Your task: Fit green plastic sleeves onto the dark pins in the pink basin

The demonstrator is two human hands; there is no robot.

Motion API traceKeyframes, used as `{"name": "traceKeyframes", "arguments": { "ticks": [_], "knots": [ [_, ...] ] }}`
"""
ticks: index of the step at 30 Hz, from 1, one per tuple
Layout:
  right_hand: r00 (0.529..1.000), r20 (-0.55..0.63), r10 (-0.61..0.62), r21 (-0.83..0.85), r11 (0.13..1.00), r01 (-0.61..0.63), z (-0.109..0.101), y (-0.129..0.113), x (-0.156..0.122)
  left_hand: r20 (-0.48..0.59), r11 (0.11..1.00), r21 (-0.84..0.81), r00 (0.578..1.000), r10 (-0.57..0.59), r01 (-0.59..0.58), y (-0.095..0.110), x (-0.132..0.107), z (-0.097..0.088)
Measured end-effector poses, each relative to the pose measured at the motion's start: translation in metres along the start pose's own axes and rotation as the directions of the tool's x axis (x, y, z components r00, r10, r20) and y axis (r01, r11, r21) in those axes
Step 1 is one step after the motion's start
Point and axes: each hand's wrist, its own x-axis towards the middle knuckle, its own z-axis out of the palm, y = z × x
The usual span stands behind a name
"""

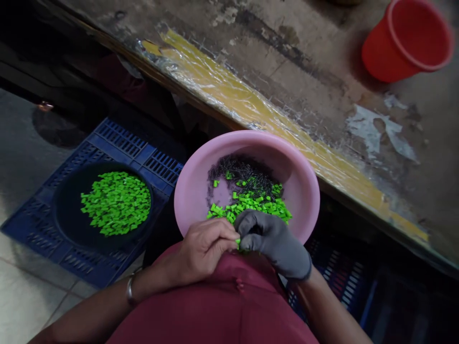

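Over the near rim of a pink basin (pixel 184 203), my two hands meet fingertip to fingertip. My bare left hand (pixel 204 246) pinches a small bright green plastic piece (pixel 238 241). A grey glove covers my right hand (pixel 270 241), whose thumb and fingers are pinched close against the same piece; whatever lies between them is hidden. Inside the basin, loose green plastic pieces (pixel 258 205) are heaped on the near side. Behind them lies a tangle of thin dark pins or wires (pixel 247 167), with a few green pieces on it.
To the left, a dark round tray (pixel 68 210) full of green pieces rests on an upturned blue crate (pixel 107 129). A worn table (pixel 304 71) with a yellow taped edge runs diagonally beyond the basin. A red bucket (pixel 382 52) stands on it. More blue crate (pixel 353 282) shows at lower right.
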Motion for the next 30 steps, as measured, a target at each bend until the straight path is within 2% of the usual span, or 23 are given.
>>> {"name": "traceKeyframes", "arguments": {
  "ticks": [3,6,8,10,11,12,13,14,15,16,17,18,19,21,22,23,24,26,27,29,30],
  "knots": [
    [0.989,0.128,0.078,0.081,0.993,-0.089,0.002,0.007,0.001,0.086,0.995,0.041,0.993,0.082,-0.086,0.000,-0.008,-0.001],
    [0.977,0.191,0.092,0.057,0.993,-0.105,0.014,0.009,0.004,0.116,0.997,0.059,0.992,0.044,-0.051,0.000,-0.021,-0.011],
    [0.974,0.203,0.100,-0.064,0.994,-0.089,0.020,0.009,0.012,0.094,0.993,0.117,0.995,-0.025,0.014,0.000,-0.034,-0.031],
    [0.980,0.180,0.090,-0.288,0.957,-0.035,0.021,0.008,0.026,-0.006,0.964,0.247,0.995,-0.102,0.100,-0.001,-0.051,-0.061],
    [0.983,0.167,0.075,-0.456,0.890,0.009,0.020,0.008,0.034,-0.099,0.930,0.335,0.987,-0.126,0.152,-0.003,-0.061,-0.079],
    [0.987,0.148,0.061,-0.636,0.771,0.048,0.018,0.008,0.043,-0.204,0.868,0.442,0.967,-0.150,0.228,-0.004,-0.070,-0.097],
    [0.987,0.153,0.054,-0.800,0.593,0.091,0.016,0.009,0.053,-0.288,0.779,0.558,0.947,-0.142,0.286,-0.006,-0.079,-0.115],
    [0.979,0.190,0.068,-0.899,0.412,0.145,0.015,0.011,0.062,-0.370,0.649,0.664,0.918,-0.144,0.370,-0.008,-0.087,-0.129],
    [0.972,0.219,0.088,-0.936,0.299,0.184,0.015,0.013,0.071,-0.442,0.507,0.744,0.890,-0.115,0.435,-0.008,-0.093,-0.140],
    [0.962,0.249,0.110,-0.948,0.230,0.219,0.016,0.017,0.079,-0.488,0.389,0.790,0.870,-0.070,0.474,-0.008,-0.096,-0.145],
    [0.954,0.269,0.128,-0.951,0.193,0.243,0.019,0.021,0.085,-0.508,0.320,0.813,0.861,-0.021,0.487,-0.006,-0.096,-0.146],
    [0.950,0.279,0.137,-0.951,0.177,0.254,0.022,0.025,0.090,-0.499,0.314,0.828,0.866,0.035,0.464,-0.002,-0.093,-0.141],
    [0.947,0.287,0.144,-0.952,0.149,0.266,0.027,0.029,0.094,-0.467,0.363,0.836,0.881,0.079,0.411,0.002,-0.088,-0.132],
    [0.942,0.299,0.152,-0.953,0.099,0.287,0.034,0.036,0.098,-0.333,0.532,0.821,0.929,0.158,0.204,0.010,-0.069,-0.105],
    [0.940,0.304,0.156,-0.952,0.081,0.295,0.037,0.037,0.099,-0.247,0.596,0.794,0.960,0.129,0.124,0.012,-0.057,-0.090],
    [0.939,0.305,0.158,-0.952,0.067,0.298,0.038,0.038,0.099,-0.114,0.643,0.766,0.989,0.091,0.030,0.012,-0.045,-0.075],
    [0.942,0.297,0.158,-0.955,0.053,0.292,0.038,0.037,0.098,0.017,0.669,0.742,0.998,0.056,-0.051,0.011,-0.033,-0.062],
    [0.957,0.250,0.147,-0.968,0.028,0.249,0.033,0.032,0.094,0.204,0.632,0.763,0.978,-0.042,-0.132,0.000,-0.010,-0.041],
    [0.966,0.219,0.138,-0.976,0.020,0.218,0.028,0.028,0.090,0.258,0.589,0.792,0.962,-0.085,-0.160,-0.008,-0.001,-0.033],
    [0.981,0.156,0.116,-0.988,0.015,0.156,0.017,0.021,0.080,0.310,0.497,0.842,0.942,-0.128,-0.210,-0.027,0.013,-0.021],
    [0.988,0.127,0.092,-0.992,0.039,0.124,0.011,0.019,0.074,0.325,0.465,0.854,0.937,-0.127,-0.233,-0.036,0.017,-0.016]
  ]
}}
